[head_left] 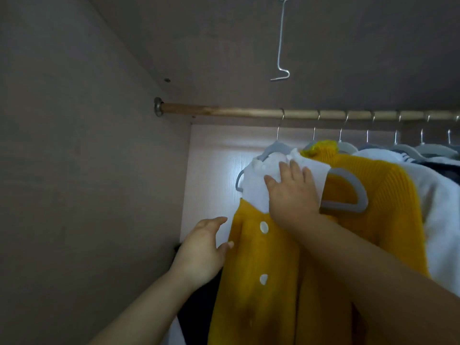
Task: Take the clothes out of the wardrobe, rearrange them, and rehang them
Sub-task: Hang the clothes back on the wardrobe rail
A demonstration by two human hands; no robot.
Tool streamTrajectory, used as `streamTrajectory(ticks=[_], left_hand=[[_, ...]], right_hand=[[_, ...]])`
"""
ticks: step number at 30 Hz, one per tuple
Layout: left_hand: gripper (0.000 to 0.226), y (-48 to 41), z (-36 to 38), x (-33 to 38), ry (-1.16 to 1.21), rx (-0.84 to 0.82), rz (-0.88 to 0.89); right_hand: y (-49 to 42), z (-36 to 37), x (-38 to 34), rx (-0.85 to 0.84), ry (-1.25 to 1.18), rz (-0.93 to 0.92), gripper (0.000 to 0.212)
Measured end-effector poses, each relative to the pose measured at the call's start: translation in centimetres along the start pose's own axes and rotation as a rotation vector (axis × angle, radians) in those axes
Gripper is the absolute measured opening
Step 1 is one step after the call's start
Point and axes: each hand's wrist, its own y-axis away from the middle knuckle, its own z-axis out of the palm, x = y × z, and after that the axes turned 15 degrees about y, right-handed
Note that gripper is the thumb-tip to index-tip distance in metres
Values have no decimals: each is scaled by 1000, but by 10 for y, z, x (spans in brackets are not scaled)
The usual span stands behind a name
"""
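Hanging on a wooden rod [249, 112], a soft, floppy mustard knit garment [261, 282] with white collar is seeming light; right hand [291, 192] is lying flat on it, left hand [201, 250] open at its edge; grip its grey hanger [272, 147].

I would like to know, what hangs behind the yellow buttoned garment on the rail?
A yellow ribbed sweater, then white clothes and dark ones, on grey hangers. The front garment and the right arm cover their lower parts.

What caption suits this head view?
Right hand flat on the white collar of a yellow dress, left hand at its edge.
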Motion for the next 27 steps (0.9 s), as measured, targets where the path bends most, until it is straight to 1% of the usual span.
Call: streamTrajectory(ticks=[2, 4, 7, 10, 14, 16, 19, 20, 23, 25, 27], left_hand=[[57, 25, -6, -3, 2, -46, -54], [59, 56, -13, -8, -7, -101, -118], [56, 113, -21, -21, -79, -172, -208], [50, 182, -23, -43, -136, -248, -329], [51, 285, -26, -70, -177, -305, -462], [50, 338, -29, -74, -164, -343, -566], [40, 409, -34, -74, -196, -402, -718], [41, 430, -35, -71, -219, -420, -759], [54, 488, -44, -60, -297, -464, -861], [54, 526, -52, -49, -311, -445, -945], [50, 566, -58, -34, -309, -383, -1055]], right_hand=[[35, 5, -16, -83, -88, -63, 53], [77, 6, -33, -145, -120, -141, 58], [148, -2, -63, -255, -230, -237, 56], [223, -12, -96, -391, -345, -311, 56], [320, -20, -139, -559, -418, -429, 57], [365, -25, -157, -644, -464, -471, 58], [424, -38, -179, -705, -519, -548, 56], [442, -43, -185, -717, -533, -577, 55], [488, -53, -202, -750, -571, -686, 55], [518, -58, -211, -792, -609, -772, 56], [547, -64, -217, -812, -634, -852, 55]])
